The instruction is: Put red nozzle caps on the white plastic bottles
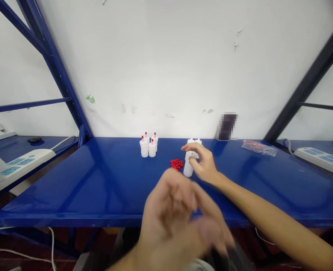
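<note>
Over the blue table, my right hand (204, 162) reaches in from the right, fingers apart and curved beside a white bottle (188, 168); whether it touches the bottle is unclear. More white bottles (197, 142) stand just behind that hand, partly hidden. My left hand (180, 214) is large and blurred in the foreground, its fingers curled; what it holds, if anything, cannot be made out. A pile of small red caps (176, 164) lies left of the white bottle. Farther left, several white bottles with red tips (148, 146) stand upright in a group.
The blue table (79, 180) runs up to a white wall. At its back right are a pixelated dark phone-like object (227, 127) and a clear plastic bag (259, 148) with red items. Power strips (22, 163) lie at the far left and far right, by blue frame posts.
</note>
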Action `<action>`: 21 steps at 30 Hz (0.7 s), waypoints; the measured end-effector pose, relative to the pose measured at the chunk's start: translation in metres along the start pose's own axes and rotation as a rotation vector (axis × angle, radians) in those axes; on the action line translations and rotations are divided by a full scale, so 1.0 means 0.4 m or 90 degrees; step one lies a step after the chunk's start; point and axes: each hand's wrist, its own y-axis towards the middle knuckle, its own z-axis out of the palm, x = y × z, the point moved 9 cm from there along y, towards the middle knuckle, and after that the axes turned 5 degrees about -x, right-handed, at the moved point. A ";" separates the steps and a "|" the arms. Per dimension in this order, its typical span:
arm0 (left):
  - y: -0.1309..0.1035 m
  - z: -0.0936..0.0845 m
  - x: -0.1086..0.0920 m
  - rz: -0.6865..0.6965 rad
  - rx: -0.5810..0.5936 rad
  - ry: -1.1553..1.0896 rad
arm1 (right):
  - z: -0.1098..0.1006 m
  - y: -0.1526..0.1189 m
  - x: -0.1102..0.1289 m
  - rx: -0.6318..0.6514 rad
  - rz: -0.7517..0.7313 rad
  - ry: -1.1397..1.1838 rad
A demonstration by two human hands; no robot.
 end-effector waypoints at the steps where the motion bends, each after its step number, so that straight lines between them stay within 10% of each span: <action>1: 0.044 -0.028 0.021 0.013 -0.064 0.008 | -0.004 0.001 0.001 -0.001 -0.008 -0.019; 10: 0.292 -0.318 0.286 -0.006 0.056 0.567 | 0.061 -0.029 -0.038 0.088 0.139 0.076; 21: 0.205 -0.262 0.330 0.026 0.248 0.618 | 0.117 -0.072 -0.076 0.152 0.298 0.255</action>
